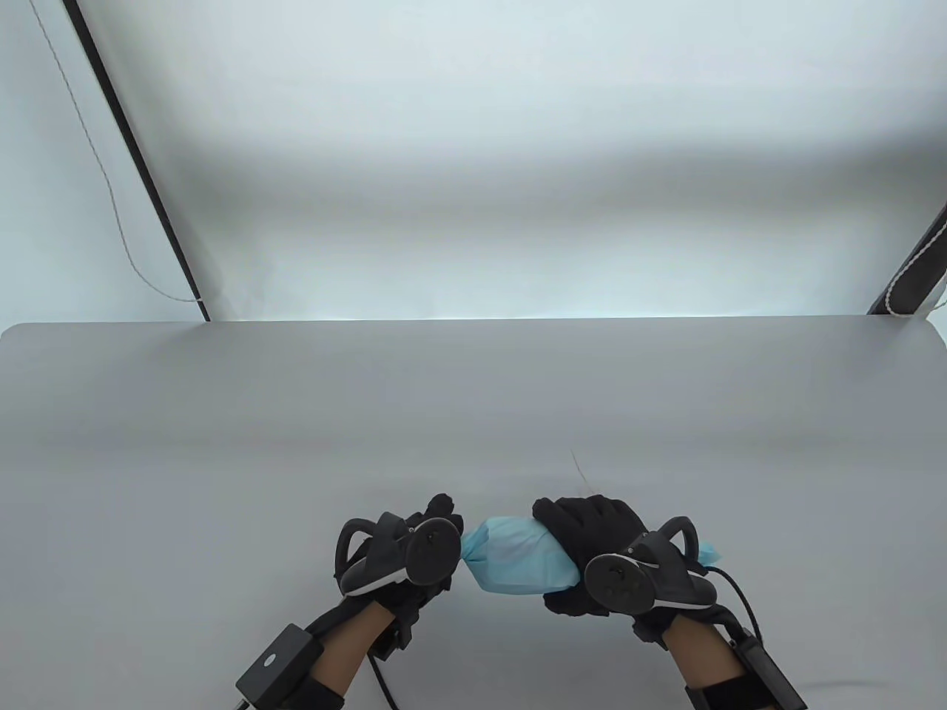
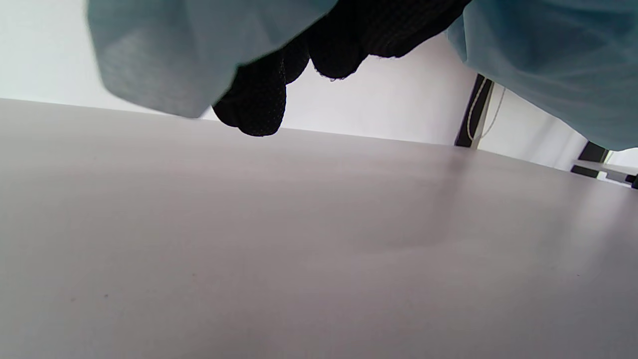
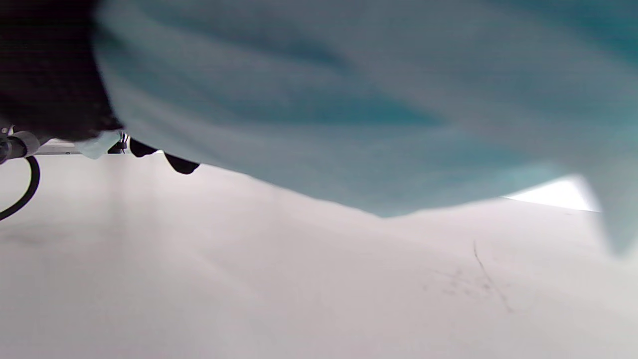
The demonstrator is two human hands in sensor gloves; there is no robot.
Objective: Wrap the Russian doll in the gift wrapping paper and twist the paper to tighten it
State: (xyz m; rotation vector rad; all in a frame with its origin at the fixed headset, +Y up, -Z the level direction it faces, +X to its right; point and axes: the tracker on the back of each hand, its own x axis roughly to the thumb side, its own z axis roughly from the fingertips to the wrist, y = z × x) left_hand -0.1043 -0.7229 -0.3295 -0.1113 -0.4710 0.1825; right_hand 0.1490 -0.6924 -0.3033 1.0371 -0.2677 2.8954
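Observation:
A light blue paper bundle (image 1: 518,562) lies sideways just above the table (image 1: 473,414) near its front edge; the doll inside is hidden by the paper. My left hand (image 1: 444,536) pinches the bundle's narrowed left end. My right hand (image 1: 592,547) is wrapped around the bundle's right part, and a bit of paper (image 1: 709,552) sticks out past it on the right. In the left wrist view the blue paper (image 2: 199,50) hangs on both sides of my gloved fingers (image 2: 259,104). The right wrist view is filled by blurred blue paper (image 3: 349,99) above the table.
The grey table's far edge (image 1: 473,321) meets a white backdrop. A black post with a thin cord (image 1: 140,185) stands at the back left, another post (image 1: 914,274) at the back right. A thin dark scratch (image 1: 577,466) marks the table just beyond my right hand.

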